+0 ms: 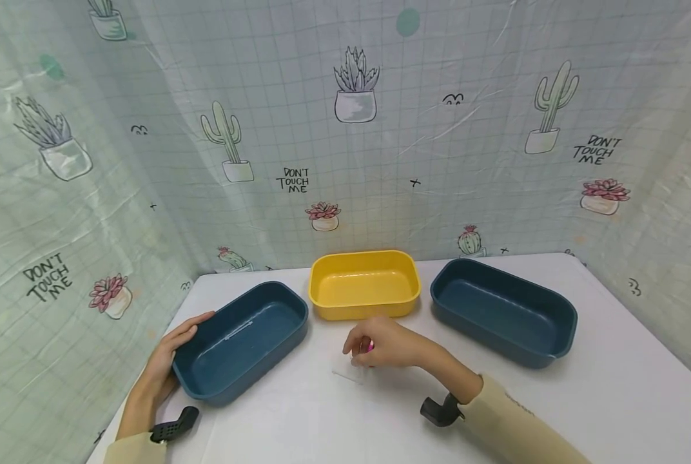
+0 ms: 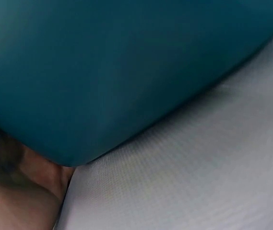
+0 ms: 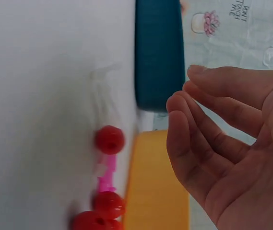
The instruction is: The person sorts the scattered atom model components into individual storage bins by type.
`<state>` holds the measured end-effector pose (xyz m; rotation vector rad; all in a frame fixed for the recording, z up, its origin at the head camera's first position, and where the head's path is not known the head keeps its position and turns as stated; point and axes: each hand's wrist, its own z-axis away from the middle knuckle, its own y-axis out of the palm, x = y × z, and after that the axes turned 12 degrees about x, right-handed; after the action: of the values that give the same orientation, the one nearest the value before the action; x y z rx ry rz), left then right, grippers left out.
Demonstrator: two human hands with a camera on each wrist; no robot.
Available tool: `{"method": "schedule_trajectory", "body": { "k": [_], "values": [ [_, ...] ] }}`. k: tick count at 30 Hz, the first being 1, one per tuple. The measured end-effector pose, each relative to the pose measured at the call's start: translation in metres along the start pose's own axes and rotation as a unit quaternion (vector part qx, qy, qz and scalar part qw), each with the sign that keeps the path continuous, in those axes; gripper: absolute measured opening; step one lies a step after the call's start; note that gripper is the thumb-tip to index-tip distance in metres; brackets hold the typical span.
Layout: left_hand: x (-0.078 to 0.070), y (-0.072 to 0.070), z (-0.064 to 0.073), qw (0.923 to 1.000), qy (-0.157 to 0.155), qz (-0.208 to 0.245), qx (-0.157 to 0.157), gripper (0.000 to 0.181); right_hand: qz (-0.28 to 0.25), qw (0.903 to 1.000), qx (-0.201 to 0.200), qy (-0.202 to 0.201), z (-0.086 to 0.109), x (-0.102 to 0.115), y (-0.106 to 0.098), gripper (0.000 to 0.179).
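Observation:
My left hand (image 1: 158,362) lies along the outer left end of a dark blue tray (image 1: 264,361), its extended fingers touching the rim. A thin pale stick (image 1: 239,330) lies in that tray. Over the middle of the table, my right hand (image 1: 387,343) has loosely bent fingers, thumb apart from fingertips, with nothing between them. Beneath it lies a thin whitish piece (image 1: 347,376). A pink piece (image 3: 107,172) and several red balls with holes (image 3: 110,140) show on the table in the right wrist view, beside blurred whitish strands (image 3: 100,96). The hand mostly covers these in the head view.
A yellow tray (image 1: 364,312) stands at the back, just beyond my right hand. To its right is a second dark blue tray (image 1: 499,341), set at an angle. A printed cloth (image 1: 403,148) hangs behind and at both sides of the white table (image 1: 299,419).

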<state>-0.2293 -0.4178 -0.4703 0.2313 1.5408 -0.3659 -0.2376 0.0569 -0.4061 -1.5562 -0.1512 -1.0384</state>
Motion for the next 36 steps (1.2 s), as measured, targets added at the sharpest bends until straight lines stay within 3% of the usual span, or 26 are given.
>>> {"method": "schedule_trajectory", "body": {
  "k": [13,19,26,36],
  "values": [
    [0.002,-0.001,-0.001,1.0000,0.005,0.000,0.004,0.052,0.030,0.9984,0.006,0.047,0.004,-0.010,0.026,0.009],
    [0.003,-0.001,-0.001,1.0000,0.007,-0.004,0.005,0.052,0.062,0.9950,0.001,0.079,0.003,-0.011,0.033,0.012],
    [0.004,-0.002,-0.002,0.9998,0.016,-0.005,0.010,0.052,0.081,0.9930,0.004,0.086,0.003,-0.009,0.035,0.012],
    [0.002,0.000,-0.002,0.9998,-0.011,-0.015,-0.003,0.055,0.158,0.9830,-0.012,0.092,0.001,-0.005,0.042,0.010]
  ]
}}
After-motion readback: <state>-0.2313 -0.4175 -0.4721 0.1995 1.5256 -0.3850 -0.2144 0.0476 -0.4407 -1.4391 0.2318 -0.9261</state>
